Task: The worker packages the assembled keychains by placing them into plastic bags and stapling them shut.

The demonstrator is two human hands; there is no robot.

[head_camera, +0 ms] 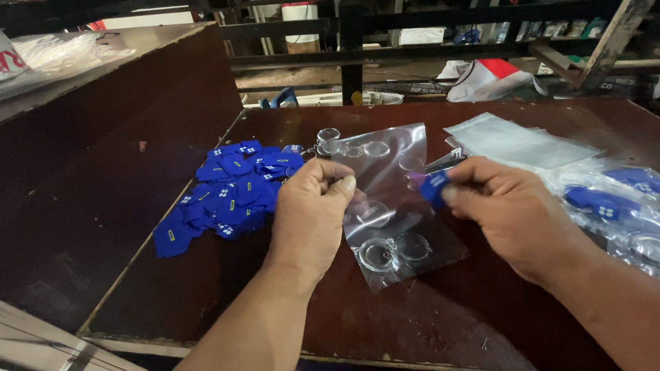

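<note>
My left hand [313, 213] pinches the edge of a clear plastic bag [395, 161] and holds it up over a dark brown table [426, 323]. My right hand [512, 209] grips a small blue tag [434, 187] at the bag's right side, with a metal clip [443, 161] just above it. Clear round keyring blanks [393, 251] lie under and around the bag. To the left of my left hand, a heap of blue tags [230, 192] covers part of the table.
A stack of clear bags [515, 141] lies at the back right. Bagged blue tags [608, 203] pile up at the right edge. A dark board [103, 172] slopes up on the left. Black metal racks [412, 31] stand behind the table.
</note>
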